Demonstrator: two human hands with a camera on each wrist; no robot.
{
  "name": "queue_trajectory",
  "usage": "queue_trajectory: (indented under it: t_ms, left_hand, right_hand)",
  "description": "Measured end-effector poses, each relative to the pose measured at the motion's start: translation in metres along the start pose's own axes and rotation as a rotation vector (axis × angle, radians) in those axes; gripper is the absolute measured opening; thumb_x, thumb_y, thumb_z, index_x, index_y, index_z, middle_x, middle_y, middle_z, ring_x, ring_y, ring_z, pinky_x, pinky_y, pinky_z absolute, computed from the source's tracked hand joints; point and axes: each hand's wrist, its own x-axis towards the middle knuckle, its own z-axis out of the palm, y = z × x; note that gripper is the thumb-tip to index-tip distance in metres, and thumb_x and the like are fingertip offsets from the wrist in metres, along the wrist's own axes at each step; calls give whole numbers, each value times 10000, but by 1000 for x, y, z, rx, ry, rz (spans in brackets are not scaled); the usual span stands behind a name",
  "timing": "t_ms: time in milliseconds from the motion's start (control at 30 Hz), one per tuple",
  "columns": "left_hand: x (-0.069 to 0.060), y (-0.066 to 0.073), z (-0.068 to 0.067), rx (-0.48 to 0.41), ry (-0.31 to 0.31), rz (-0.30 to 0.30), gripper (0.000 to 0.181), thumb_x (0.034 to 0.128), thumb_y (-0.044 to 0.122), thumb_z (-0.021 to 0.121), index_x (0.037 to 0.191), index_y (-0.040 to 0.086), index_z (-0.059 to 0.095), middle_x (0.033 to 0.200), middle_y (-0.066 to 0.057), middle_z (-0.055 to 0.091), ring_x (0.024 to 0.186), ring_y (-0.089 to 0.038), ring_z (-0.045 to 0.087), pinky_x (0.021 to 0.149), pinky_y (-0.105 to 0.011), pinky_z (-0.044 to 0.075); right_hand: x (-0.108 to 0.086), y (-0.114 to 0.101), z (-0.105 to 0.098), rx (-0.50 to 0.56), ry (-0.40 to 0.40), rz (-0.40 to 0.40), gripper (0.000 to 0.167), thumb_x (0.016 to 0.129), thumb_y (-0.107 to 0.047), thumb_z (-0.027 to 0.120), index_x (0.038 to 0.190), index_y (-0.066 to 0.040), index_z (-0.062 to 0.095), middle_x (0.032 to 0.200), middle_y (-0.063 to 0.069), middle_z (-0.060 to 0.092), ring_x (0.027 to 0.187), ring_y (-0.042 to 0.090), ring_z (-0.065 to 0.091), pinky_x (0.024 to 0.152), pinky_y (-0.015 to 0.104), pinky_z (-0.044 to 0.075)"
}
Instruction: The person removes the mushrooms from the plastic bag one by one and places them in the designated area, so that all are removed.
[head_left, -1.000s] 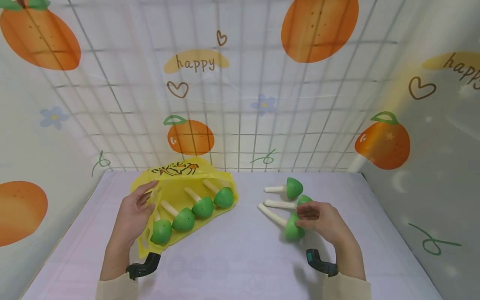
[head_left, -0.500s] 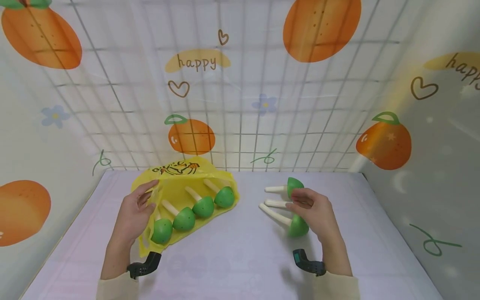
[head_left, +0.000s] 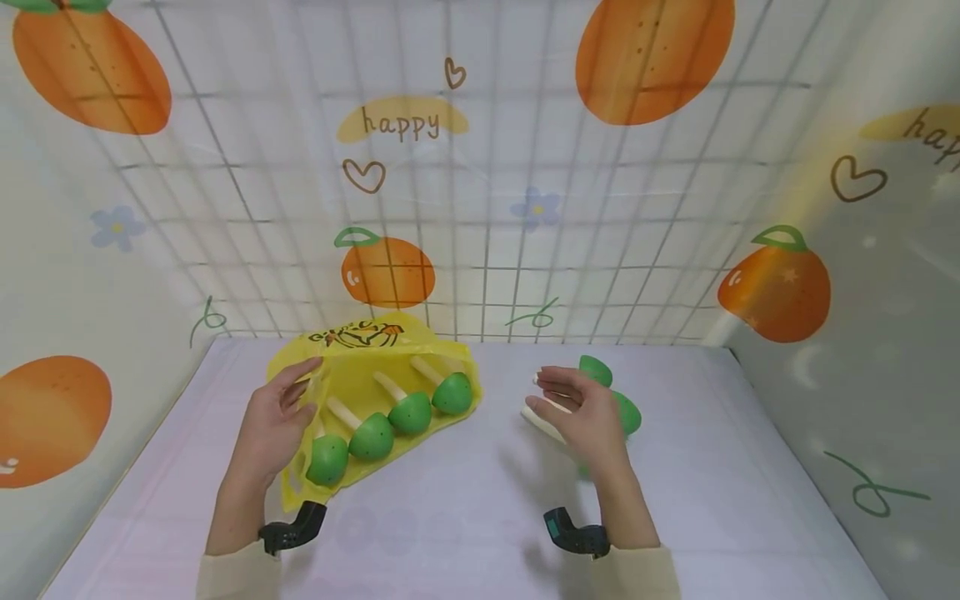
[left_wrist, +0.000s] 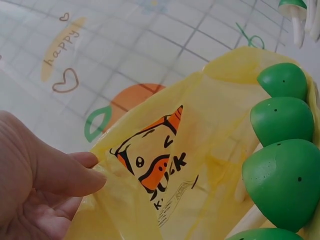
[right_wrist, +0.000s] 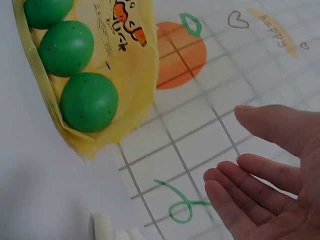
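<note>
A yellow plastic bag (head_left: 348, 367) lies at the left, its mouth spread, with several green-capped, white-stemmed mushroom pieces (head_left: 372, 437) inside in a slanting row. The left hand (head_left: 273, 425) pinches the bag's left edge between thumb and fingers, as the left wrist view shows. At the right, the right hand (head_left: 588, 421) hovers over more mushroom pieces (head_left: 628, 413) and partly hides them. In the right wrist view that hand (right_wrist: 270, 175) has its thumb apart from the relaxed fingers, with nothing between them.
Behind the table (head_left: 465, 533) stands a white wire grid (head_left: 480, 250) covered by a sheet printed with oranges and hearts. A similar sheet (head_left: 892, 333) lines the right side. Each wrist wears a black device (head_left: 577, 533).
The right hand has moved left across the loose mushroom pieces, holding nothing. The pieces at the right have shifted slightly right. The left hand stays at the bag.
</note>
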Motion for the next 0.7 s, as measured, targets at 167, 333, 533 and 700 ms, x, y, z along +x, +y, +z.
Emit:
queue_trajectory:
  t_ms: [167,333,533,700]
  left_hand:
    - [1,-1,0,11,1,9,614,1001,-140,534,1566,97,496,1635,-134,391,1447,-328,477,1126,-407,445]
    - [2,-2,1,-2,-4,28,609,999,-147,524,1563,81,496,1633,-135,395,1447,-323,474,1132,-414,446]
    - [3,-3,2,-11,-8,53,601,993,-152,518,1556,58,496,1623,-133,414,1447,-326,474,1139,-432,443]
    - [1,-3,1,-22,-11,48,607,990,-162,523,1556,57,496,1639,-143,395,1499,-370,392,1205,-518,365]
  right_hand:
    - [0,-4,17,18,-16,-10,481,877,-65,857,1314,10,673,1300,169,693,1215,317,673,1021,331,562]
    - [-1,-9,35,29,-55,-32,482,873,-68,860,1311,10,672,1290,143,699,1212,292,673,1038,350,555]
    - [-4,-10,65,36,-81,-88,469,850,-18,864,1278,40,683,1257,164,709,1184,310,682,1026,367,566]
    - [-6,-5,90,20,-110,-114,455,843,-10,865,1259,52,690,1248,211,703,1153,356,686,1009,413,579]
